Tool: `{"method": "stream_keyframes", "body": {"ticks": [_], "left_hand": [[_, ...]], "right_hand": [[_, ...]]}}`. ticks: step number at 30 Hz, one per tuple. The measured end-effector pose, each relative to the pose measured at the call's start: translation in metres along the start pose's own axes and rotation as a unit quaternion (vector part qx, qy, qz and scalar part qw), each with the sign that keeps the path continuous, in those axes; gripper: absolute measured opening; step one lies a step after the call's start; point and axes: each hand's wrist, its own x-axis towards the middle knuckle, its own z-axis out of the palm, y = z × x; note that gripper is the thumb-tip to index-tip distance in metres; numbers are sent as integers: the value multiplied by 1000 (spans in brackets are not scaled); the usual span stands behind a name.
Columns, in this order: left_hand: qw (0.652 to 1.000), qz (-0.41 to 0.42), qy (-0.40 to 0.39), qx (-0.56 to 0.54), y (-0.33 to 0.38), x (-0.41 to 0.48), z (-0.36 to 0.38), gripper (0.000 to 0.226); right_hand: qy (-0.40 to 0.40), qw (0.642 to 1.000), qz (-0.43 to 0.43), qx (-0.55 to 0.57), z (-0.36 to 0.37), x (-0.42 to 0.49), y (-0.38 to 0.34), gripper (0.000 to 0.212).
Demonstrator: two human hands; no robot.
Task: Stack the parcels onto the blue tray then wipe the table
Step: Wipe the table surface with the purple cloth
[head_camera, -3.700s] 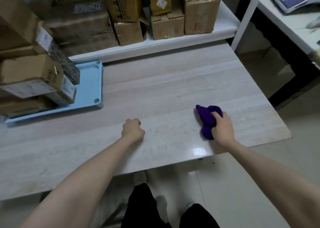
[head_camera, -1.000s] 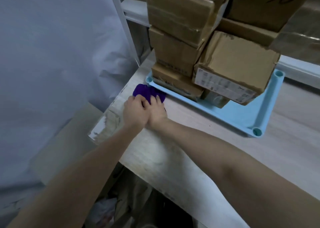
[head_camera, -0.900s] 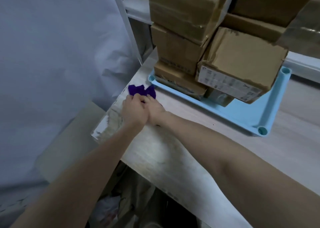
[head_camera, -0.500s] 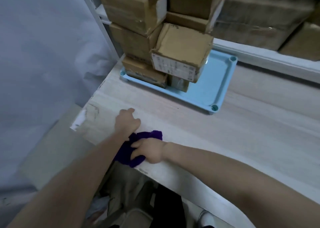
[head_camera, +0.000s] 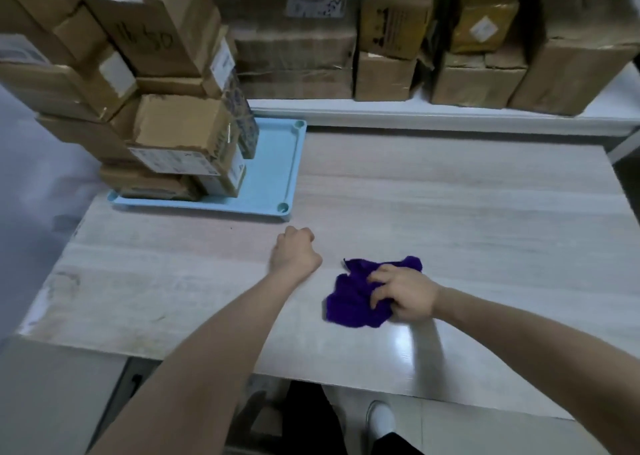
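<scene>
Several brown cardboard parcels (head_camera: 180, 132) are piled high on the blue tray (head_camera: 273, 174) at the table's far left. A crumpled purple cloth (head_camera: 356, 299) lies on the pale wood-grain table (head_camera: 467, 212) near the front edge. My right hand (head_camera: 405, 295) presses down on the cloth and grips its right side. My left hand (head_camera: 294, 252) rests as a closed fist on the tabletop, just left of the cloth and in front of the tray's near right corner.
A white shelf (head_camera: 450, 115) runs along the table's back edge, loaded with more cardboard boxes (head_camera: 391, 42). A grey wall or sheet is at the left. My legs and a white shoe (head_camera: 379, 420) show below the front edge.
My right hand has dragged the cloth from the table's left front corner rightward along the front. My left hand let go of the cloth and now rests as a fist.
</scene>
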Motion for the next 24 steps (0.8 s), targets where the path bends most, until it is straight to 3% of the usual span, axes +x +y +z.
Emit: {"method": "stream_keyframes", "body": {"ticks": [3, 5, 6, 7, 8, 10, 11, 12, 13, 16, 18, 21, 22, 24], "left_hand": [[1000, 9, 10, -18, 16, 11, -9, 46], [999, 12, 11, -35, 18, 22, -16, 45], [999, 20, 5, -41, 20, 29, -20, 44], [999, 23, -2, -48, 21, 34, -22, 42], [998, 29, -6, -55, 23, 42, -24, 39], [996, 38, -12, -77, 27, 56, -27, 34], [995, 43, -11, -85, 32, 68, -31, 35], [995, 47, -9, -87, 35, 76, -35, 38], [994, 54, -6, -90, 38, 88, -42, 40], [992, 82, -1, -92, 46, 121, -60, 43], [992, 98, -15, -82, 51, 134, -66, 43], [990, 113, -56, -69, 53, 155, -67, 44], [989, 115, -63, -72, 55, 157, -66, 45], [988, 119, -53, -88, 57, 168, -68, 47]], "right_hand": [[151, 968, 196, 27, -23, 10, 35, 41], [204, 901, 380, 47, -40, 34, 44, 45], [194, 872, 446, 58, -45, 47, 38, 45], [165, 871, 459, 57, -47, 58, 29, 44], [137, 899, 415, 35, -44, 69, 20, 42], [75, 970, 230, 29, -35, 80, -4, 43], [57, 981, 174, 58, -38, 84, -5, 43], [75, 976, 175, 106, -47, 89, 1, 42], [129, 954, 222, 153, -62, 98, 13, 42], [317, 838, 404, 187, -101, 127, 64, 46], [308, 770, 530, 178, -120, 138, 93, 58], [225, 667, 667, 244, -137, 159, 117, 66], [209, 669, 674, 235, -141, 168, 114, 64], [192, 757, 600, 175, -134, 199, 109, 60]]}}
